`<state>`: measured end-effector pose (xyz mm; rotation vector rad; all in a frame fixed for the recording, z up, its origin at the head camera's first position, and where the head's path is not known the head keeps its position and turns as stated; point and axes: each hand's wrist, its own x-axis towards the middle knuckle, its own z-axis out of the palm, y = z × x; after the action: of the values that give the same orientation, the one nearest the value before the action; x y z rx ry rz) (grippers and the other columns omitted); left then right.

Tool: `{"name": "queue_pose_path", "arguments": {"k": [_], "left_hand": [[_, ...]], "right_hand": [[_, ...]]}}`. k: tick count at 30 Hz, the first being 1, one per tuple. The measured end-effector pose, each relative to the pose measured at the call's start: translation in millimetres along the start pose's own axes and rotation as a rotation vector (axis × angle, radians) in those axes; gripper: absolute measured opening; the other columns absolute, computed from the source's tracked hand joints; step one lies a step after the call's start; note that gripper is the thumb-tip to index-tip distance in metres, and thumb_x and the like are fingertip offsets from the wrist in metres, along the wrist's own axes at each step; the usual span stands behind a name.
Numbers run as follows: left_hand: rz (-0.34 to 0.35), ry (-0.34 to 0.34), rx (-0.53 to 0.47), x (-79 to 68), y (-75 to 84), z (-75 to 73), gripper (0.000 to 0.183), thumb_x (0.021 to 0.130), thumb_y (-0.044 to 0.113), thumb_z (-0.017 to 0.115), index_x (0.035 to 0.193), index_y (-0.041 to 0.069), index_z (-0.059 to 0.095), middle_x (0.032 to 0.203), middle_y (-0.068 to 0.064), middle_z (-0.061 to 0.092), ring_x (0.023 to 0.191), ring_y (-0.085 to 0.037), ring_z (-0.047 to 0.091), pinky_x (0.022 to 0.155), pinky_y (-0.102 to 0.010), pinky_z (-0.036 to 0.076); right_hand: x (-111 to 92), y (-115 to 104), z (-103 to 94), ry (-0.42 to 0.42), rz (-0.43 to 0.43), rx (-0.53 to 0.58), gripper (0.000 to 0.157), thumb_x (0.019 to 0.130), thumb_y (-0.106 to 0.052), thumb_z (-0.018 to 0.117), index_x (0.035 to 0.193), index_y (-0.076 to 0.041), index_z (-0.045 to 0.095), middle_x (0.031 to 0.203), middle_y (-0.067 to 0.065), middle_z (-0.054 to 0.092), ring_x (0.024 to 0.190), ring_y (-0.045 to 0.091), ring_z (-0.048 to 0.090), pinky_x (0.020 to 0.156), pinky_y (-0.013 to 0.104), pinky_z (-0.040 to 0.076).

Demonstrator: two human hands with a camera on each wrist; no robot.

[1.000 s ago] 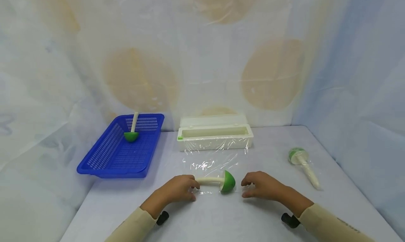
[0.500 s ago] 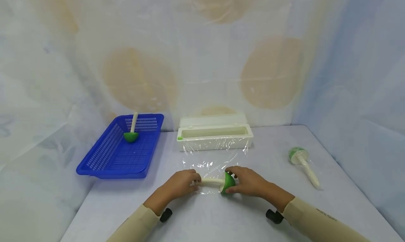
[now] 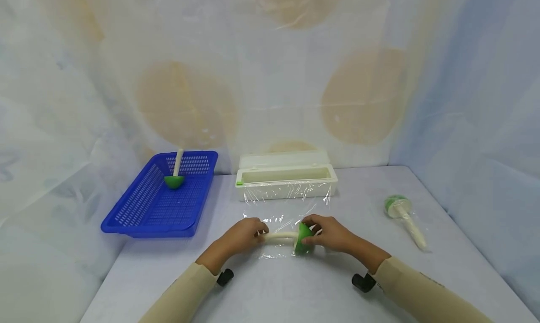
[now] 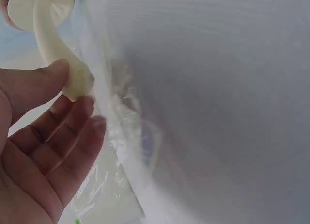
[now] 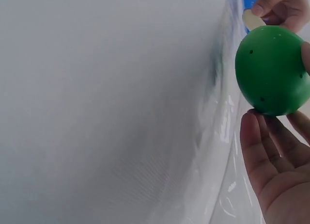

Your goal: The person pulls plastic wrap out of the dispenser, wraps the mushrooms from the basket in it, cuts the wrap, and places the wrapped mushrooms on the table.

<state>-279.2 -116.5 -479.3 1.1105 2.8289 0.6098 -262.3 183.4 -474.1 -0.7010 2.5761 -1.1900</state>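
A toy mushroom with a green cap and cream stem lies sideways between both hands, over a sheet of clear cling film. My left hand pinches the stem's end between thumb and fingers; in the left wrist view the stem curves away from the thumb. On the other side, my right hand grips the cap's rim. The right wrist view shows the round green cap with small dark dots, thumb and fingers at its edges. Whether the mushroom touches the film is hard to tell.
A white cling film box with its lid up stands at the back, film drawn from its front. At left is a blue basket with another green mushroom inside. A film-wrapped mushroom lies on the right.
My right hand has come left from beside the mushroom and taken hold of its cap. My left hand has shifted slightly away from me, and the mushroom has moved a little the same way.
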Motion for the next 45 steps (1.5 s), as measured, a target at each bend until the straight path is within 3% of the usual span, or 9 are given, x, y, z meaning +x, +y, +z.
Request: {"name": "queue_pose_path", "arguments": {"k": [6, 14, 27, 31, 35, 39, 45], "left_hand": [[0.005, 0.049, -0.002, 5.7, -5.9, 2.9, 0.015, 0.085, 0.008, 0.073, 0.100, 0.009, 0.072, 0.086, 0.003, 0.063, 0.080, -0.011, 0.059, 0.073, -0.029, 0.048], [-0.032, -0.008, -0.031, 5.3, -5.1, 3.9, 0.017, 0.086, 0.008, 0.071, 0.103, 0.008, 0.071, 0.087, 0.001, 0.065, 0.078, -0.011, 0.057, 0.072, -0.030, 0.048], [-0.044, -0.027, -0.046, 4.7, -5.1, -0.6, 0.019, 0.086, 0.011, 0.073, 0.105, 0.006, 0.071, 0.088, 0.000, 0.066, 0.078, -0.014, 0.061, 0.071, -0.029, 0.050], [-0.029, -0.009, -0.021, -2.4, -4.4, -1.1, 0.015, 0.086, 0.013, 0.073, 0.101, 0.008, 0.072, 0.088, 0.002, 0.065, 0.078, -0.013, 0.061, 0.071, -0.028, 0.049], [-0.033, -0.044, -0.010, -18.6, 0.6, -3.3, 0.015, 0.082, 0.019, 0.077, 0.095, 0.013, 0.072, 0.086, 0.007, 0.062, 0.076, -0.009, 0.057, 0.070, -0.026, 0.048], [-0.024, -0.084, -0.015, -29.9, 7.1, -5.1, 0.023, 0.078, 0.025, 0.081, 0.097, 0.016, 0.072, 0.087, 0.009, 0.060, 0.076, -0.006, 0.054, 0.069, -0.025, 0.047], [0.023, -0.061, 0.056, -27.0, 11.5, 0.4, 0.027, 0.080, 0.023, 0.079, 0.106, 0.017, 0.073, 0.093, 0.009, 0.060, 0.078, -0.004, 0.054, 0.071, -0.025, 0.048]], "right_hand": [[6.8, 0.9, -5.5, 0.019, -0.032, 0.017, 0.058, 0.084, -0.032, 0.077, 0.130, -0.005, 0.056, 0.115, 0.004, 0.063, 0.100, 0.023, 0.062, 0.079, 0.033, 0.052], [10.2, 11.4, -2.2, 0.009, 0.021, 0.025, 0.058, 0.089, -0.039, 0.070, 0.134, -0.007, 0.053, 0.124, 0.007, 0.061, 0.106, 0.025, 0.061, 0.088, 0.046, 0.048], [4.2, 13.5, -7.0, -0.024, 0.036, 0.027, 0.064, 0.090, -0.040, 0.069, 0.139, -0.006, 0.047, 0.129, 0.009, 0.057, 0.109, 0.025, 0.060, 0.087, 0.046, 0.049], [-3.0, 15.0, -12.2, -0.016, 0.040, 0.005, 0.066, 0.088, -0.038, 0.071, 0.139, -0.004, 0.047, 0.128, 0.010, 0.058, 0.108, 0.026, 0.060, 0.087, 0.043, 0.050], [-19.9, 17.0, -17.7, -0.033, 0.057, -0.065, 0.051, 0.084, -0.036, 0.077, 0.123, -0.008, 0.060, 0.112, 0.003, 0.062, 0.098, 0.021, 0.060, 0.079, 0.037, 0.052], [-37.0, 16.4, -18.5, -0.100, -0.005, -0.166, 0.034, 0.081, -0.039, 0.078, 0.104, -0.016, 0.068, 0.094, -0.007, 0.062, 0.088, 0.012, 0.057, 0.072, 0.031, 0.050], [-38.1, 8.9, -6.4, -0.121, -0.184, -0.242, 0.029, 0.086, -0.041, 0.073, 0.101, -0.017, 0.070, 0.089, -0.016, 0.061, 0.083, 0.006, 0.056, 0.072, 0.028, 0.050]]}}
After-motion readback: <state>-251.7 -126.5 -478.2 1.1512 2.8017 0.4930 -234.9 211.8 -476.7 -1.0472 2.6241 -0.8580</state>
